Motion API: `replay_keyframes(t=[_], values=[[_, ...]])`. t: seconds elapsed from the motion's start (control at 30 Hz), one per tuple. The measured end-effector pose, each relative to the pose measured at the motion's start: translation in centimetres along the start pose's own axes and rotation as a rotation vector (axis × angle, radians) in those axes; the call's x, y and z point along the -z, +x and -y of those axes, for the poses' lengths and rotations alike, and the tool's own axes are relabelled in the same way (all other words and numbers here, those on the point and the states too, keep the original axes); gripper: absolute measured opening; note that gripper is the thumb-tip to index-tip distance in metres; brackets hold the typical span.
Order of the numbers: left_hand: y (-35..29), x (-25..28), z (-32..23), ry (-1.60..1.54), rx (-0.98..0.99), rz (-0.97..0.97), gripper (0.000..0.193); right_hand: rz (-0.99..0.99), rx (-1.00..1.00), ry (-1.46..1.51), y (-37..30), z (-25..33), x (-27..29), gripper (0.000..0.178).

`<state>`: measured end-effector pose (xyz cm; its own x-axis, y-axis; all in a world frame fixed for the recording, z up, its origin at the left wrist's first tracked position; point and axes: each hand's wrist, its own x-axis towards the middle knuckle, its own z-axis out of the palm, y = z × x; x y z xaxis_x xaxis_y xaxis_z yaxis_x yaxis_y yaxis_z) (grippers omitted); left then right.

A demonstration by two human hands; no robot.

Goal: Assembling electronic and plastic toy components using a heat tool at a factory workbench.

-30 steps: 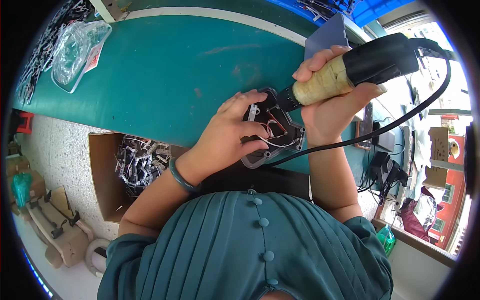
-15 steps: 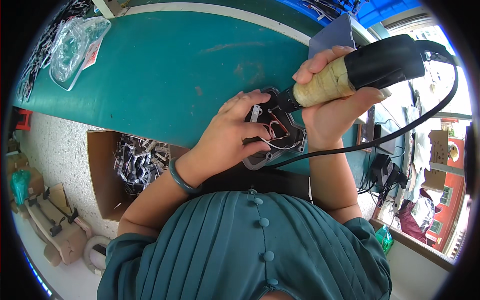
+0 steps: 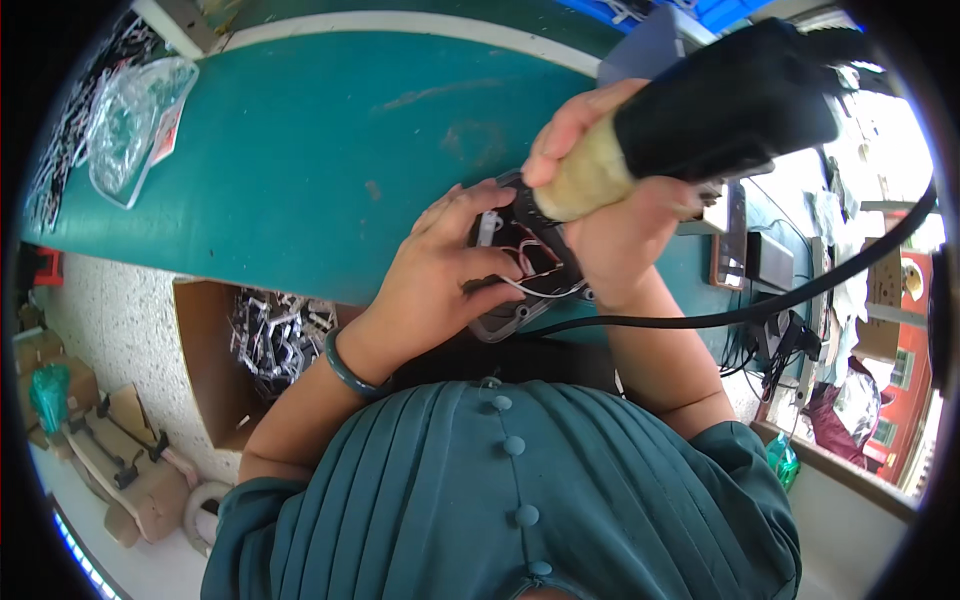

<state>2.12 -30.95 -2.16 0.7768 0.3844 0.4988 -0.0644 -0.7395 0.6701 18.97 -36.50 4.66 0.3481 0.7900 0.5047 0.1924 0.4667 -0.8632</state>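
My right hand (image 3: 625,225) is wrapped around a corded electric screwdriver (image 3: 715,105) with a black body and a yellowish taped grip. Its tool end points down into a dark housing (image 3: 515,322) with a grey rim, at the table's near edge. The tip is hidden behind my hand and the grip. My left hand (image 3: 440,260) holds the housing from its left side. Two of its fingers reach to the far rim, while thumb and another finger bend in over the red and white wires (image 3: 535,262). Beside those fingers lies a small white part (image 3: 488,228) inside the housing.
A cardboard box (image 3: 205,350) of metal brackets (image 3: 275,340) stands below the table's near edge. On the green table (image 3: 300,150), a clear plastic tray (image 3: 135,130) lies at far left. The black cord (image 3: 700,321) crosses over my right forearm. Black adapters (image 3: 785,345) sit at right.
The screwdriver has shifted left and nearer, tilting more over the housing, and my right hand with it. My left hand keeps its hold. The whole view has shifted slightly.
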Motion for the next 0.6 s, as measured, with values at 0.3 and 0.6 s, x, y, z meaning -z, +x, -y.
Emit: replay_keyframes(t=[0.3, 0.6], values=[[-1.8, 0.6, 1.5, 0.038, 0.121, -0.031, 0.049, -0.193, 0.296, 0.134, 0.0, 1.2, 5.3, 0.092], [-1.8, 1.1, 2.6, 0.115, 0.087, -0.055, 0.039, -0.523, 0.242, 0.085, 2.2, 1.9, 10.3, 0.082]])
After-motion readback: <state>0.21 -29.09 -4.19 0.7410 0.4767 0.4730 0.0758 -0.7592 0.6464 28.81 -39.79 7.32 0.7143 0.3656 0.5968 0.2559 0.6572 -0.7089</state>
